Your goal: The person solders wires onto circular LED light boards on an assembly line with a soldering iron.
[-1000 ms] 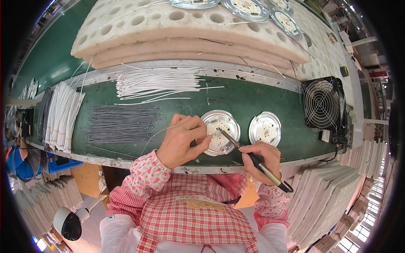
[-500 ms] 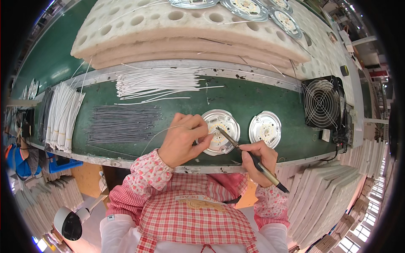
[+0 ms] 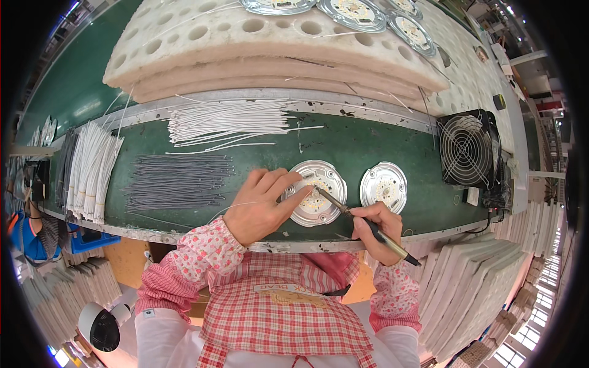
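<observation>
My left hand (image 3: 261, 205) lies over the left edge of a round silver lamp disc (image 3: 328, 211) with a ring of small yellow LEDs. Its thumb and forefinger reach toward the middle of the disc and pin a thin white wire (image 3: 230, 210), which trails out to the left; the wire's far end is hidden by the fingers. A soldering iron (image 3: 368, 224) sits in my closed right hand (image 3: 379, 232), its tip touching near the disc's centre beside my left thumb. A second matching disc (image 3: 384, 184) lies to the right, just beyond the right hand.
Loose white wires (image 3: 227, 121) and dark grey wires (image 3: 178, 182) lie left on the green bench (image 3: 264, 158). Bundled white wires (image 3: 95, 172) stand farther left. A black fan (image 3: 465, 150) is at the right. More discs (image 3: 353, 13) rest on a perforated foam block (image 3: 276, 49) behind.
My left hand has shifted slightly left and flattened, its fingers spreading from a tight pinch over the disc. The soldering iron stays near the disc's centre, with my right hand almost still.
</observation>
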{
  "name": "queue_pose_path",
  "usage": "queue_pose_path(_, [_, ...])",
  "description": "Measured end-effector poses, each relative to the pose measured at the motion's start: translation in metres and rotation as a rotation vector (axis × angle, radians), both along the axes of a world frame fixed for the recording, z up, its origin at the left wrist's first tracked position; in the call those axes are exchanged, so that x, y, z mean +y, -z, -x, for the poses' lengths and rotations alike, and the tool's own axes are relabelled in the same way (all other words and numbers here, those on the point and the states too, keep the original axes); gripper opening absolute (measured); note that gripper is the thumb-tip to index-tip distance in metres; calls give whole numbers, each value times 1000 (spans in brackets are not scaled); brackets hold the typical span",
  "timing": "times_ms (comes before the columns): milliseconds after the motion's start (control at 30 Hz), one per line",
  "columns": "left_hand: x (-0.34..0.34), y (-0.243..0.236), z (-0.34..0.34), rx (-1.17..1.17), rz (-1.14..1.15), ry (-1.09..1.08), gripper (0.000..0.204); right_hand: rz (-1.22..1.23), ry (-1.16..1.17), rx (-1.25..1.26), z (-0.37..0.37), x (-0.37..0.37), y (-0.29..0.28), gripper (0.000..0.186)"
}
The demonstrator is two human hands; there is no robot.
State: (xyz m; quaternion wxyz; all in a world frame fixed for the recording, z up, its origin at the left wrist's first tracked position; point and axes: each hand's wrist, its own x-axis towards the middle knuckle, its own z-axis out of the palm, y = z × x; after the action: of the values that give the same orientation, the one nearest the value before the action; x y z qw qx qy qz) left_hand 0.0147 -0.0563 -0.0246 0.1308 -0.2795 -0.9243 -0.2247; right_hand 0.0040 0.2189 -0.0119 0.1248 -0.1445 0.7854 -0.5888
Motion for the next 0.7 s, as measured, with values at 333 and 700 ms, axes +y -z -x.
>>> queue_pose_path(333, [-2, -2, -3, 27, 127, 9, 55, 42, 147, -68, -17, -6, -16, 22])
queue_pose_path(700, [-4, -12, 22, -83, -110, 25, 42, -521, 135, 474, -19, -62, -2, 89])
